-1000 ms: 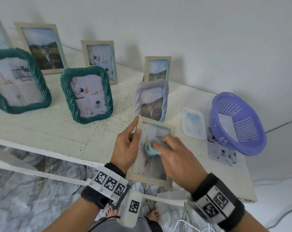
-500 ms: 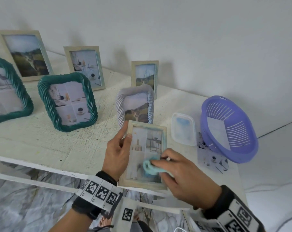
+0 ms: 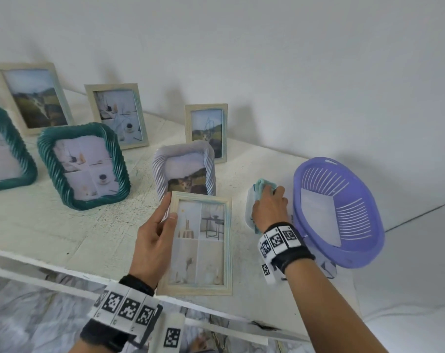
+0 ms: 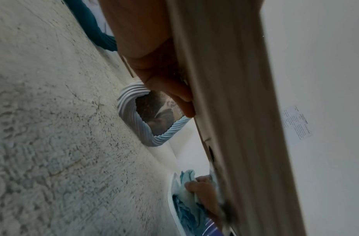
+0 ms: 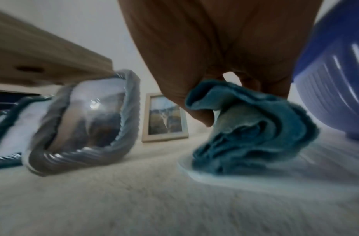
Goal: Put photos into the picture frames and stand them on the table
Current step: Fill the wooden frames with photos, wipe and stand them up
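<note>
My left hand [image 3: 162, 225] grips the left edge of a pale wooden frame [image 3: 201, 245] with a four-panel photo behind its glass, held above the table's front edge. In the left wrist view the frame's edge [image 4: 225, 95] fills the middle, with my fingers [image 4: 174, 89] curled round it. My right hand [image 3: 268, 206] pinches a crumpled teal cloth [image 3: 263, 187] down onto a small white plastic tray [image 3: 249, 212] to the right of the frame. The right wrist view shows the cloth [image 5: 251, 127] bunched under my fingertips on the tray [image 5: 194, 174].
Several filled frames stand on the white table [image 3: 50, 225]: a white ribbed one [image 3: 184, 171] just behind the held frame, a teal ribbed one [image 3: 85, 165], wooden ones [image 3: 207, 131] near the wall. A purple basket [image 3: 338, 212] lies at the right, on loose photo sheets.
My right hand has left the frame's glass and carried the teal cloth right, down onto the small white tray. The left hand still holds the frame, now uncovered.
</note>
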